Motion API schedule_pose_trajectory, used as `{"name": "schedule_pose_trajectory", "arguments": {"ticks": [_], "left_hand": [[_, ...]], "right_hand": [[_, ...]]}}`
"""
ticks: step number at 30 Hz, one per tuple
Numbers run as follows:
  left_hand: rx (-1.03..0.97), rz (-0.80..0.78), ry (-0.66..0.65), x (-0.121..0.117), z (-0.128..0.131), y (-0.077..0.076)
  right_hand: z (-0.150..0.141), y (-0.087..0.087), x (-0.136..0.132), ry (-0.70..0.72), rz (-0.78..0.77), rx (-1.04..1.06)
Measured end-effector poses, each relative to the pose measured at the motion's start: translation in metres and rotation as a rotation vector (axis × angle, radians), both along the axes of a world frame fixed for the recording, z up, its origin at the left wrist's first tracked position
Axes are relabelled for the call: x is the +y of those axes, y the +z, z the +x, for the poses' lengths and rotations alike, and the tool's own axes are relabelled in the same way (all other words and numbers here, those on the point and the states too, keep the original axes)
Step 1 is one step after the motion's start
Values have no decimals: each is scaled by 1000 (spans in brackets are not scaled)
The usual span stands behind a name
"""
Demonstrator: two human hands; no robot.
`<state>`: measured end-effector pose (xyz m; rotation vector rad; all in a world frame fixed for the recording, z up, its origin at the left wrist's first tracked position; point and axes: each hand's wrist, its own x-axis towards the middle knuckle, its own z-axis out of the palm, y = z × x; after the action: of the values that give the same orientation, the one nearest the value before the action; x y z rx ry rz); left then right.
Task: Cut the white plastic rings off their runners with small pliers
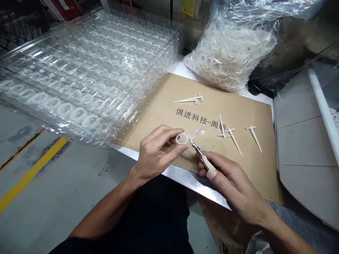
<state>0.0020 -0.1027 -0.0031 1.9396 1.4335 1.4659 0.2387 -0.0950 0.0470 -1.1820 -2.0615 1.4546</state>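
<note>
Between its thumb and fingers, my left hand (161, 148) pinches a white plastic ring (182, 138) above the cardboard sheet (182, 84). My right hand (227, 176) is wrapped around a pair of nippers (203, 158) with pale handles. The jaw tips lie right beside the ring, at a thin translucent stem (196, 133) on its right side. Whether the jaws have closed on the stem is too small to tell. Several T-shaped white sprues lie on the cardboard: one small group (189, 99) farther back, another sprue (254, 138) to the right.
Stacked clear plastic trays (106, 81) with rows of white rings fill the left. A clear bag (227, 53) full of rings stands at the back of the table. A grey bin (304, 141) borders the cardboard on the right. The table's metal edge (196, 185) runs in front of me.
</note>
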Motion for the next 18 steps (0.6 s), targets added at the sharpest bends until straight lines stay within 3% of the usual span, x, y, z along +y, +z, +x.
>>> {"name": "schedule_pose_trajectory", "arguments": {"ticks": [18], "left_hand": [[-1, 13, -12, 0, -1, -1]], "right_hand": [[-4, -7, -3, -37, -50, 56]]}}
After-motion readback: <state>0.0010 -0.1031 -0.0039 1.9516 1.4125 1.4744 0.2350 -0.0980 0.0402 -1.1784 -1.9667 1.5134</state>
